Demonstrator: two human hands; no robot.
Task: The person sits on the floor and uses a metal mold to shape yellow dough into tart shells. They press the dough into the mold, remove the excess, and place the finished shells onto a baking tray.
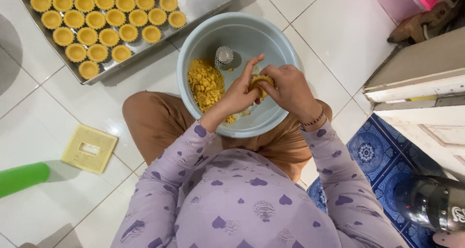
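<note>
The person sits on the white tiled floor (58, 190) with a pale blue bowl (271, 39) in the lap. Both hands meet over the right half of the bowl. The right hand (289, 87) is curled round a small yellow dough piece (260, 81) and holds it. The left hand (240, 90) presses on the dough with its fingers, one finger sticking up.

The dough looks soft and light. I think it would dent or tear if squeezed hard, so it is best held gently round its sides. It may be a bit greasy too.

Most of the dough is hidden by the hands, so I cannot tell if a metal cup is under it. One little silver tart mould (223, 57) sits near the bowl's far edge, beside a heap of crumbly yellow dough (206, 83). The metal tray (203, 3) of filled tart shells (97, 20) is cut off at the top.
</note>
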